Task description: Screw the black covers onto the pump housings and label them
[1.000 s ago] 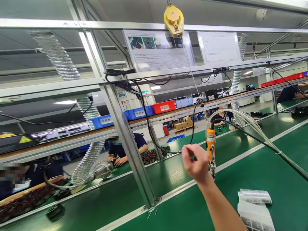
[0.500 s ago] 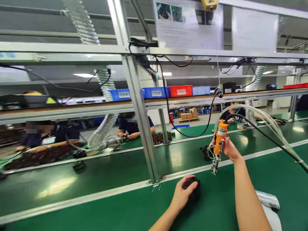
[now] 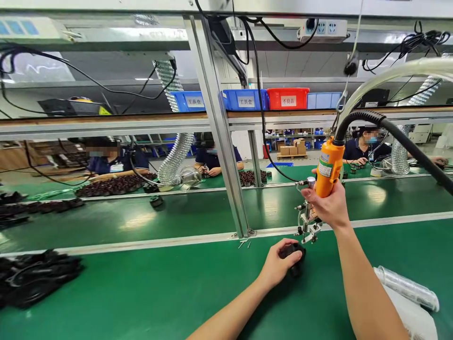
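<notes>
My right hand (image 3: 330, 208) is closed around an orange power screwdriver (image 3: 327, 169) that hangs from a black hose, its metal tip (image 3: 307, 230) pointing down. Just below the tip, my left hand (image 3: 280, 262) grips a small black round part (image 3: 294, 260) resting on the green belt (image 3: 148, 288).
A pile of black parts (image 3: 33, 277) lies at the left edge. A grey metal post (image 3: 226, 156) stands in front of me with two loose screws (image 3: 245, 244) at its foot. Clear plastic rolls (image 3: 406, 288) lie at the right. Other people work across the far belt under blue and red bins (image 3: 287, 98).
The view has tilted down. My right hand took hold of the orange screwdriver and brought it lower. My left hand came in and closed on the black part.
</notes>
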{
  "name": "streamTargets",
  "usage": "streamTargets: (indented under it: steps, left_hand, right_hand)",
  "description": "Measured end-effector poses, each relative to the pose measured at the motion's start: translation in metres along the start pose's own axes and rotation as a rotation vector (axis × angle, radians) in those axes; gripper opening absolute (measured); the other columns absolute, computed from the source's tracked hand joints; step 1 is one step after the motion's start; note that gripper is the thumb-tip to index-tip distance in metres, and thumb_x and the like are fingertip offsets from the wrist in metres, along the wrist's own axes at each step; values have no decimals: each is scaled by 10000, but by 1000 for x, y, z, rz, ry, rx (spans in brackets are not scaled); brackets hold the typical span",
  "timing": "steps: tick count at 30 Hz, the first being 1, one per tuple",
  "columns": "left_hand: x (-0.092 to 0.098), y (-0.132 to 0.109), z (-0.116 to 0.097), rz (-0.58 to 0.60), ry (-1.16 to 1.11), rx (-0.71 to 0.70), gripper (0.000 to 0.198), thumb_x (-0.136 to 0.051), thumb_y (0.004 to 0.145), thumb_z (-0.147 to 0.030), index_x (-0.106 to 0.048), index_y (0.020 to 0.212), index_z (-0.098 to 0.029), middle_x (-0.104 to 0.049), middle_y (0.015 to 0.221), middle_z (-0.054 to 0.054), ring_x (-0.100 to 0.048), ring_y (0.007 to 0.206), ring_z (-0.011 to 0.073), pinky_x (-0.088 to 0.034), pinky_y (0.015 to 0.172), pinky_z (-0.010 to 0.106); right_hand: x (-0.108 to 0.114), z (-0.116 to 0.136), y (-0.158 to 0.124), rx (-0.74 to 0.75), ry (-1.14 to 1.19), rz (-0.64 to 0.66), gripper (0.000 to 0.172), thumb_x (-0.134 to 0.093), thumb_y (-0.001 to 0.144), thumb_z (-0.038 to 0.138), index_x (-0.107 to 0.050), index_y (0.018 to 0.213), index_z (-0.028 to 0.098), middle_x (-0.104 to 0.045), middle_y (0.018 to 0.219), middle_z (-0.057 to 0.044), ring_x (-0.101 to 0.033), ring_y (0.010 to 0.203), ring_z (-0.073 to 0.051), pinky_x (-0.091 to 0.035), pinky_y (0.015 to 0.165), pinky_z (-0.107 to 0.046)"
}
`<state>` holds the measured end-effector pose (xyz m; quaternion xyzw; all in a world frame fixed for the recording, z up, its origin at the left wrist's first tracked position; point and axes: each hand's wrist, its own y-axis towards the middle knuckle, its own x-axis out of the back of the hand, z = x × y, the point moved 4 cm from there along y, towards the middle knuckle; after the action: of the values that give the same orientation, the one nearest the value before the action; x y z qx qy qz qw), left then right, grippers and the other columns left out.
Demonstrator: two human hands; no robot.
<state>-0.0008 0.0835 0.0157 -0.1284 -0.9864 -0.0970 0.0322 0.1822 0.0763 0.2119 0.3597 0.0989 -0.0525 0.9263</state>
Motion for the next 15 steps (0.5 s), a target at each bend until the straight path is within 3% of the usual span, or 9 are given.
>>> streamTargets:
  steps: [7,15]
  left_hand:
    - [-2,1,7,27,-76,10,447,-879,739,-448,-752,1063,-168,-774,999,73,-684,911,223,-519,898,337]
    - [-1,1,7,7,-46,-7,454,-880,740,-449,-747,1072,-168,-770,1031,80,-691,957,236,-527,918,334]
  right_hand:
    - [-11,16,-8,39,-5,-25,658,-920,660,510,-588,1139,204,-536,652,73,-477,496,-92,-425,468,-233]
    - [-6,8,-4,44,-70,-44,633,-887,688,526,-589,1133,190,-559,678,61,-526,522,-102,-466,480,-240]
